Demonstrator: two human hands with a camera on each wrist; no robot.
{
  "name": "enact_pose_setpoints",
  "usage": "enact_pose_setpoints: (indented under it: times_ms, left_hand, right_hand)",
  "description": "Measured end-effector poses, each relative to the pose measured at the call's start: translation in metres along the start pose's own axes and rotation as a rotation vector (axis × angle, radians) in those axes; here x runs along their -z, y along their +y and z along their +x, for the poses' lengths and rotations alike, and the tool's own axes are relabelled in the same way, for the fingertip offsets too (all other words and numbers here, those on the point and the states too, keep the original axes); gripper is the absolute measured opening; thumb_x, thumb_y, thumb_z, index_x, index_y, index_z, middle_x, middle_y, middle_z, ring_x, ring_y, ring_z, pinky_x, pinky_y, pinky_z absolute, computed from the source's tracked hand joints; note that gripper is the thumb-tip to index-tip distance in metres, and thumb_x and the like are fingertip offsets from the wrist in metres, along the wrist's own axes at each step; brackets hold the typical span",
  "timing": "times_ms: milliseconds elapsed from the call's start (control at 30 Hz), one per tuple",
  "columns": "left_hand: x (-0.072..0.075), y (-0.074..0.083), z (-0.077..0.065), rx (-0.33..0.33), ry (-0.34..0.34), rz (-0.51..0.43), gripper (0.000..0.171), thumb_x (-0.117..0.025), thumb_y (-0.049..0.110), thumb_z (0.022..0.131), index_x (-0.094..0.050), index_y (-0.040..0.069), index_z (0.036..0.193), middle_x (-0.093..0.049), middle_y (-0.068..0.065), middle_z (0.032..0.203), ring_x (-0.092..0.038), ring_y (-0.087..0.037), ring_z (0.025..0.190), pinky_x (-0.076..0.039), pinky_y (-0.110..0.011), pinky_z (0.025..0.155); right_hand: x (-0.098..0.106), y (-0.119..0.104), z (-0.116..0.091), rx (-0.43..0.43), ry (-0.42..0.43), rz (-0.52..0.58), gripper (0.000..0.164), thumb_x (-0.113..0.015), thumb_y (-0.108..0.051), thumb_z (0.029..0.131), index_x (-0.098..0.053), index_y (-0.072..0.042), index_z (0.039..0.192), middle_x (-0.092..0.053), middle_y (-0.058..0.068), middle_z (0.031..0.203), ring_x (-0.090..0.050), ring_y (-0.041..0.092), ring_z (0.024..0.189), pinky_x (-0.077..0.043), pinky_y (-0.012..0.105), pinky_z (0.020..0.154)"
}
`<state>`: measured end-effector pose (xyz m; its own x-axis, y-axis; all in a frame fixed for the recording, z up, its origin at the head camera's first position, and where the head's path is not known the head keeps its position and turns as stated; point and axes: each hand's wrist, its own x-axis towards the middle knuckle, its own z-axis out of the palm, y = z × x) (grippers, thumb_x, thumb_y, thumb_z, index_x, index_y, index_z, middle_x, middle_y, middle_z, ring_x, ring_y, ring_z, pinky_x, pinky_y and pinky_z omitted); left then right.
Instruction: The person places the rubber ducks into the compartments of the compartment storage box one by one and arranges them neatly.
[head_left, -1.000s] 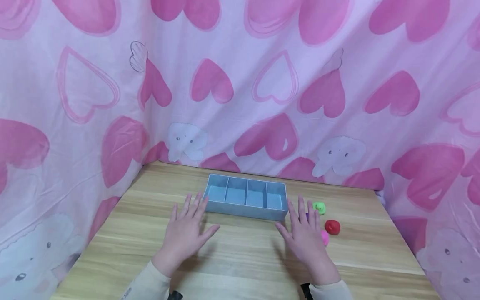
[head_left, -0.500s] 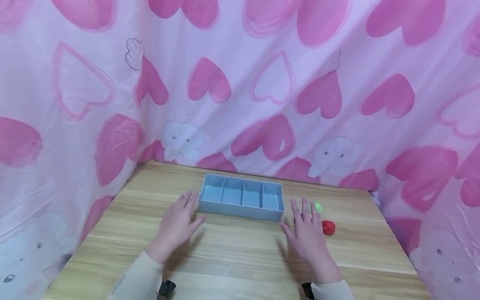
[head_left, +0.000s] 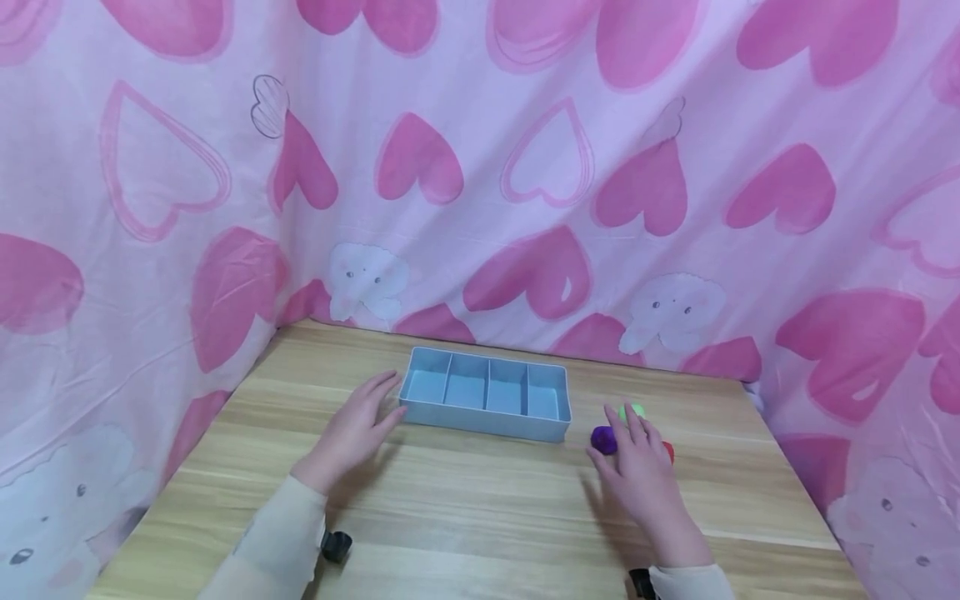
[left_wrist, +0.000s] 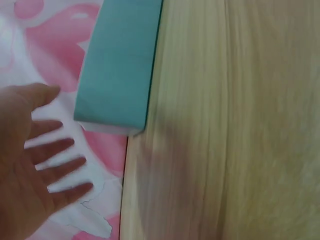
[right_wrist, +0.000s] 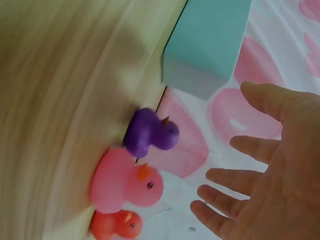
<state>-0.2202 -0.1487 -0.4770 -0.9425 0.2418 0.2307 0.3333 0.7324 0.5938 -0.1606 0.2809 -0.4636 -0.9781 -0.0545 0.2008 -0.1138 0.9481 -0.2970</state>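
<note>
A grey-blue box (head_left: 480, 421) with several compartments in a row stands toward the back of the table. Beside its left end, my left hand (head_left: 351, 433) has its fingers spread and holds nothing; whether it touches the box I cannot tell. My right hand (head_left: 637, 467) hovers over small toy ducks to the right of the box, fingers spread and holding nothing. The purple duck (right_wrist: 147, 132), the pink duck (right_wrist: 117, 182) and the red duck (right_wrist: 112, 225) appear in the right wrist view. In the head view, the green duck (head_left: 632, 411) shows behind my right fingers, and the hand hides the pink one.
The wooden table (head_left: 465, 508) meets a pink heart-patterned curtain (head_left: 525, 167) at its back and sides. A black strap piece (head_left: 337, 546) sits at my left wrist, and another (head_left: 642, 583) at my right.
My left hand has moved left, to the box's left end. My right hand has shifted right over the ducks, uncovering the purple one and partly covering the red one.
</note>
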Motion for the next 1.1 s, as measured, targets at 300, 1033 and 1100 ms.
enact_pose_setpoints:
  times_ms: [300,1033,1100]
  left_hand:
    - [-0.005,-0.007,0.013,-0.024,-0.036,-0.031,0.06,-0.061,0.032,0.105,-0.043,0.008,0.157,-0.041,-0.016,0.163,-0.038,-0.039,0.151,-0.034,-0.059,0.123]
    - [-0.014,-0.017,0.022,0.032,0.002,-0.069,0.052,-0.061,0.032,0.105,-0.052,0.009,0.151,-0.049,-0.016,0.158,-0.043,-0.04,0.147,-0.036,-0.061,0.121]
    - [-0.014,-0.017,0.023,0.041,0.001,-0.071,0.053,-0.062,0.034,0.105,-0.052,0.01,0.151,-0.049,-0.016,0.158,-0.044,-0.04,0.147,-0.036,-0.061,0.121]
  right_hand:
    - [0.0,0.017,-0.002,0.014,0.05,0.025,0.066,-0.073,-0.031,0.096,-0.049,-0.004,0.151,-0.045,0.03,0.155,-0.041,0.056,0.136,-0.031,0.074,0.112]
    - [-0.013,0.029,0.009,-0.019,0.031,0.006,0.043,-0.074,-0.028,0.096,-0.067,-0.006,0.132,-0.064,0.023,0.136,-0.052,0.047,0.125,-0.038,0.069,0.103]
    - [-0.015,0.029,0.011,-0.033,0.029,0.003,0.04,-0.074,-0.027,0.095,-0.068,-0.007,0.13,-0.065,0.022,0.134,-0.052,0.046,0.125,-0.037,0.069,0.104]
